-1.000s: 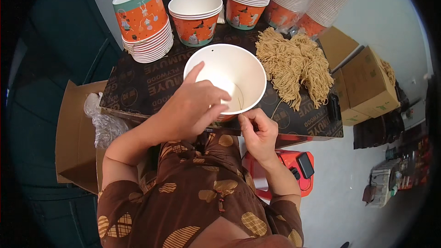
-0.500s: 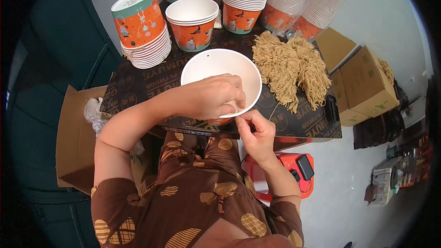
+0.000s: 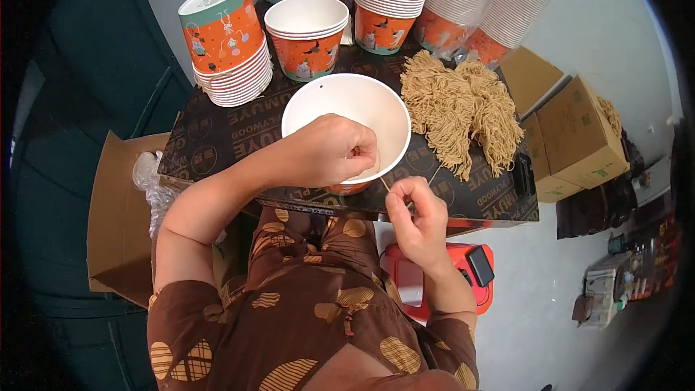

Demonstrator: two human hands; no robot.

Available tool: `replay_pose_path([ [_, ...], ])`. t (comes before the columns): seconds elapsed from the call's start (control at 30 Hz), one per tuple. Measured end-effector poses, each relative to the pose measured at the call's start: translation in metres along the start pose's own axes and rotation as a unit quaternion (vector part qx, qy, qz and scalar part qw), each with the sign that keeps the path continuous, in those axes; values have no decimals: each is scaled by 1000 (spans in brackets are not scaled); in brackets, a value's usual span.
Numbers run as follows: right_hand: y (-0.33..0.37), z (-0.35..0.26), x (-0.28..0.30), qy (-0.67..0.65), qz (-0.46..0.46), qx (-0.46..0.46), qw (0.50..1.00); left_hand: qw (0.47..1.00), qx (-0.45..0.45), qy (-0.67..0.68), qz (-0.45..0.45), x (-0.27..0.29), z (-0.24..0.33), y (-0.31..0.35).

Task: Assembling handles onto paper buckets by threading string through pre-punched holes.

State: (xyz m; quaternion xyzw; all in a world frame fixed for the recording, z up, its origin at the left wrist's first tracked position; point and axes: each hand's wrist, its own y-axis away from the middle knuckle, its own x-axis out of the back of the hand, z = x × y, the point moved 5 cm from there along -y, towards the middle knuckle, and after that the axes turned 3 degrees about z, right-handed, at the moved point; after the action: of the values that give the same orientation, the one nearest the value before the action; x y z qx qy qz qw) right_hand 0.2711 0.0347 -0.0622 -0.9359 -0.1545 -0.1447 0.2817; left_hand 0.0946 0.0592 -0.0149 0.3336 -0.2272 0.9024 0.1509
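A white-lined paper bucket [image 3: 308, 103] with an orange outside stands at the near edge of the table, a small dark hole showing by its far rim. My left hand [image 3: 334, 150] is over and partly inside its mouth, fingertips pinched on a thin tan cord. Just outside the near right rim my right hand [image 3: 422, 223] is closed, thumb and forefinger gripping the same kind of cord [image 3: 384, 184], which runs to the rim. Another stretch of cord leads from my right hand toward a heap of tan cords [image 3: 452, 112]. The hole at the near rim is too small to make out.
An upside-down bucket stack [image 3: 228, 43], a short upright stack [image 3: 308, 36] and taller stacks [image 3: 394, 0] line the back of the black plywood table [image 3: 239, 127]. An open carton [image 3: 119, 224] stands left, closed cartons [image 3: 579, 134] right. A phone lies on a red stool [image 3: 452, 261].
My right hand has moved slightly right and away from the rim, and cord now shows between them. My left hand has drawn back slightly leftward inside the bucket, which shifted slightly.
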Motion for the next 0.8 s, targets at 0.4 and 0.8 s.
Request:
replay_pose_path([
  [0.4, -33, -3, 7, 18, 55, 96, 994, 995, 15, 93, 14, -8, -7, -7],
  [0.8, -38, -1, 14, 21, 60, 51, 997, 919, 181, 349, -4, -14, -14, -13],
])
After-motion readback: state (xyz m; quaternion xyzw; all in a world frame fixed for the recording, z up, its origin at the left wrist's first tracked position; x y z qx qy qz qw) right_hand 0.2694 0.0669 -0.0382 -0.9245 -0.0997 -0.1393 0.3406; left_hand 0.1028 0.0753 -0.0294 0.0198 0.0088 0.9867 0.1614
